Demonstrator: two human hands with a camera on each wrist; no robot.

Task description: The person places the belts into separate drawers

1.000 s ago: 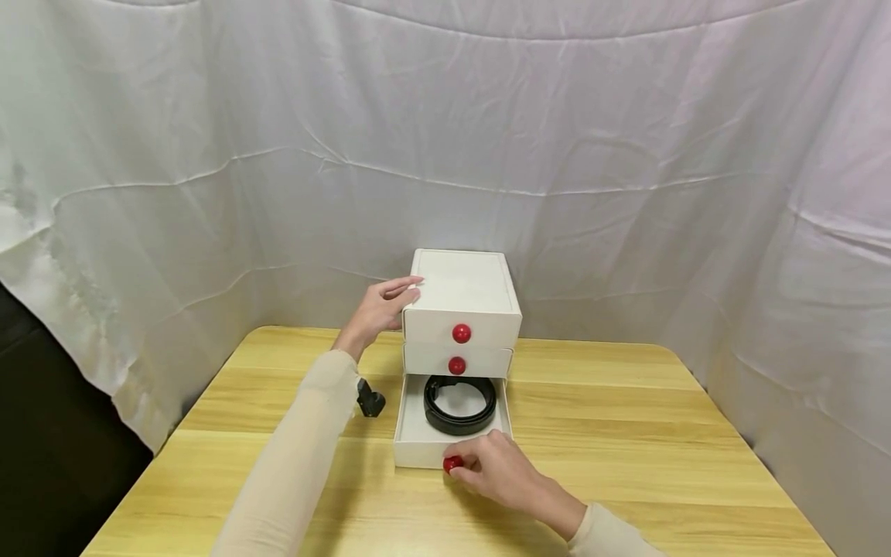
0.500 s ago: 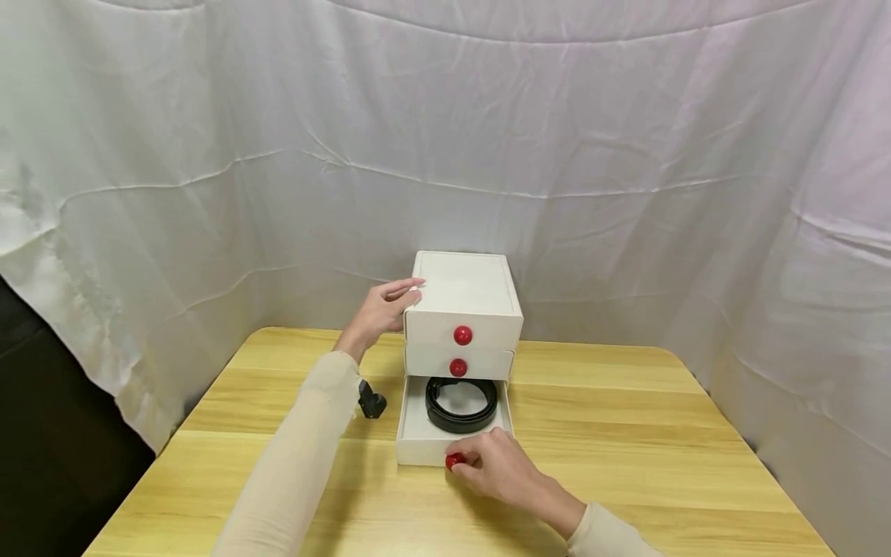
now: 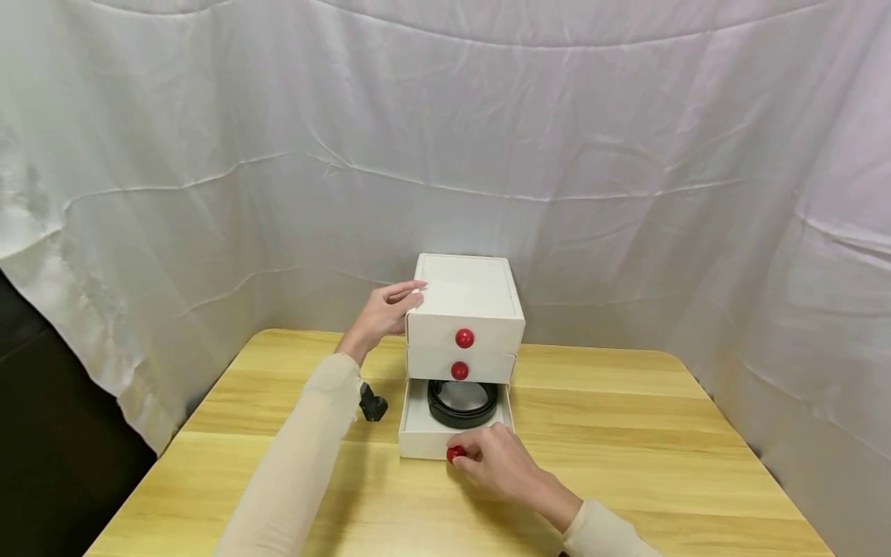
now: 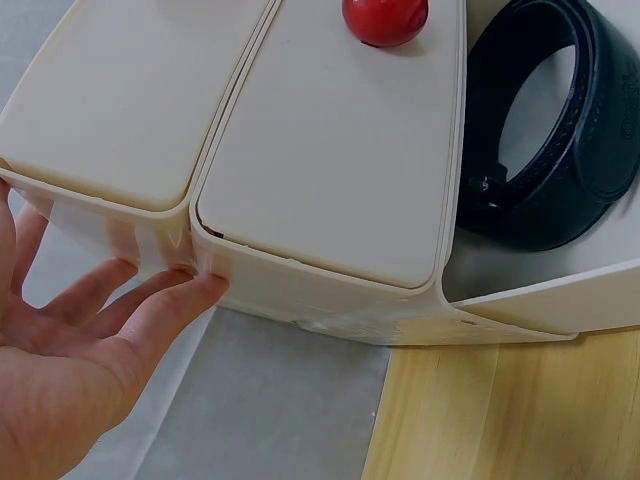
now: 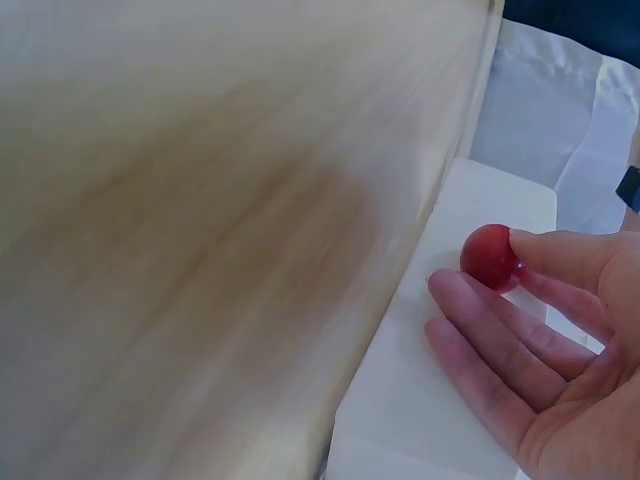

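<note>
A white three-drawer box (image 3: 465, 298) stands at the middle back of the wooden table (image 3: 626, 433). Its bottom drawer (image 3: 421, 441) is partly out, with a coiled black belt (image 3: 462, 404) inside; the left wrist view also shows the belt (image 4: 555, 130). My right hand (image 3: 497, 464) pinches the bottom drawer's red knob (image 3: 454, 454), and its other fingers (image 5: 490, 340) lie along the drawer front beside the knob (image 5: 490, 257). My left hand (image 3: 383, 311) rests with straight fingers (image 4: 150, 310) against the box's left side. The upper two drawers are closed, each with a red knob (image 3: 464, 338).
A small black object (image 3: 372, 404) lies on the table just left of the box, by my left forearm. White cloth (image 3: 626, 155) hangs close behind and along both sides. Bare wood lies to the right of the box and along the near edge.
The bottom drawer has slid back toward the box with my right hand on its knob, so less of the belt shows. My left hand has stayed on the box.
</note>
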